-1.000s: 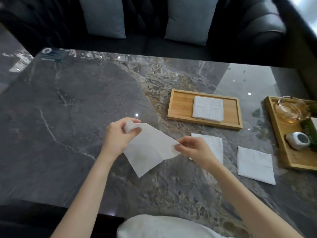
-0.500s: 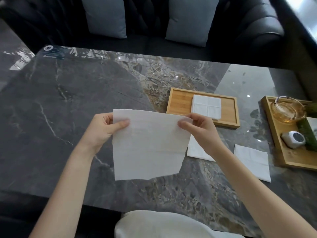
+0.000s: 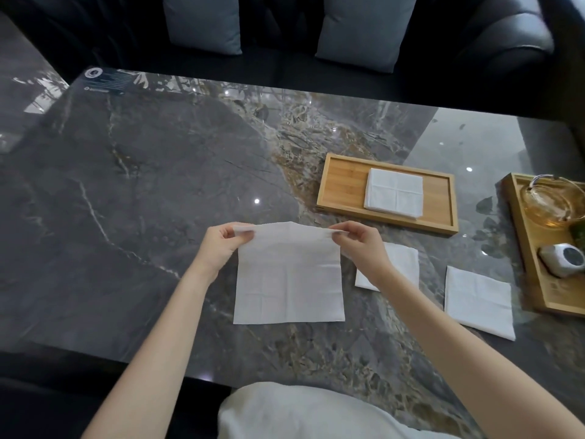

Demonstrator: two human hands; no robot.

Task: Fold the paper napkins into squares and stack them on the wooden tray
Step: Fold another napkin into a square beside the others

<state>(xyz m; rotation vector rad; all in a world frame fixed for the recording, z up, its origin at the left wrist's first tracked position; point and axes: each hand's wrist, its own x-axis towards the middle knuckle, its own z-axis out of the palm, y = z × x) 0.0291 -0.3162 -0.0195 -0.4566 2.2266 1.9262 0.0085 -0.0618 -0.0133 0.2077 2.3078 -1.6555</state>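
A white paper napkin (image 3: 288,277) is spread open, its lower part lying on the dark marble table (image 3: 133,191). My left hand (image 3: 221,245) pinches its top left corner and my right hand (image 3: 361,245) pinches its top right corner, holding the top edge slightly raised. The wooden tray (image 3: 342,185) sits beyond my right hand with a folded square napkin (image 3: 394,193) on it. Two more napkins lie flat on the table: one (image 3: 403,264) partly hidden behind my right wrist, another (image 3: 478,301) further right.
A second wooden tray (image 3: 535,293) at the right edge carries a glass teapot (image 3: 552,204), a small white and black object (image 3: 563,264) and something green. A black sofa with two grey cushions (image 3: 364,26) stands past the far table edge.
The napkin, held up in the air half a second ago, has come down so its lower part rests flat on the table. Both hands moved lower and keep hold of the top corners.
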